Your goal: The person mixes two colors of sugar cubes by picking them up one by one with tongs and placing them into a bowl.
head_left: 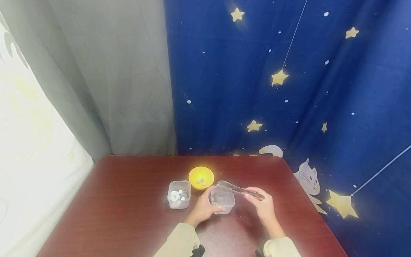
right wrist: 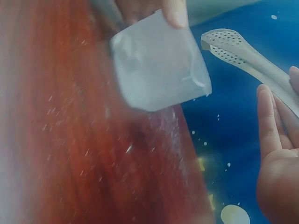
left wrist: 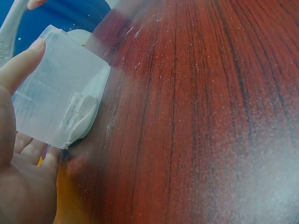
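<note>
My left hand (head_left: 203, 207) grips a clear square plastic container (head_left: 228, 201), with the thumb along its near side. A whitish clump (left wrist: 81, 114) shows through its wall at one lower corner in the left wrist view. In my right hand (head_left: 264, 206) is a pair of metal tongs (right wrist: 261, 70) with perforated tips. The tongs reach left over the container's far rim, and their tips stand slightly apart with nothing visible between them. Right behind my left fingers is a yellow bowl (head_left: 193, 175) with several small pale pieces in it.
Left of my left hand stands a second clear container (head_left: 172, 205) holding several white pieces (head_left: 175, 195). Everything rests on a dark red wood-grain table (head_left: 128, 207), lightly dusted with white specks. Grey and blue star-patterned curtains (head_left: 224, 89) hang behind its far edge.
</note>
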Demonstrator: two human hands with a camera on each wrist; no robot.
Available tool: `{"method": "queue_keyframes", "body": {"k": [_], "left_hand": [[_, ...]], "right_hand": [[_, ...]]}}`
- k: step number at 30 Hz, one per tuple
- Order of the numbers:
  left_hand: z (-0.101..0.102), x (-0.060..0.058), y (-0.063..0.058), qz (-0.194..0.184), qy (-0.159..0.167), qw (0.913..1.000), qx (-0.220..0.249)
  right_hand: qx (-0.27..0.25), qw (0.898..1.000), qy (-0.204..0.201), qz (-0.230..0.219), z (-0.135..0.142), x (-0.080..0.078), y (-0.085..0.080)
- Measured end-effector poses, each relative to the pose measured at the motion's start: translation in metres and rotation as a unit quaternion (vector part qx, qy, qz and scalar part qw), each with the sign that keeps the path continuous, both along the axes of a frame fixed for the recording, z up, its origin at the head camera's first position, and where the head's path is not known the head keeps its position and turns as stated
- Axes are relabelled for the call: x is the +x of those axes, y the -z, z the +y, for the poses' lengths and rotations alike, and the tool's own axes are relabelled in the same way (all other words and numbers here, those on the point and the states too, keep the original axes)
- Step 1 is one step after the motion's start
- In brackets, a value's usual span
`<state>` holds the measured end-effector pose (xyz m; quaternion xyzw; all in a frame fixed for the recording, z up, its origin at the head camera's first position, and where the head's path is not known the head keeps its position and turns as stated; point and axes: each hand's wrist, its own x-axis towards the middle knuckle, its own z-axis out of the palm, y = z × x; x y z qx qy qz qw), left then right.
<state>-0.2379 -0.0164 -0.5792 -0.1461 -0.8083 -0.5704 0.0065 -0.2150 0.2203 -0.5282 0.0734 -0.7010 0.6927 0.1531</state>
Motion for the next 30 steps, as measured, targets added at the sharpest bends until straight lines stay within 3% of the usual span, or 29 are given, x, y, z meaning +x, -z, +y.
{"method": "queue_keyframes", "body": {"k": [12, 18, 30], "left_hand": [[0.002, 0.0, 0.0, -0.004, -0.006, 1.0, -0.006], [0.001, 0.001, -0.002, 0.001, -0.005, 1.0, -0.005], [0.001, 0.001, -0.005, -0.002, -0.006, 0.9999, -0.011]], "right_hand": [[-0.106, 0.994, -0.005, 0.026, -0.02, -0.01, -0.019], [-0.138, 0.989, -0.029, 0.045, -0.029, -0.02, -0.03], [-0.154, 0.986, -0.045, 0.05, -0.046, -0.034, -0.048]]}}
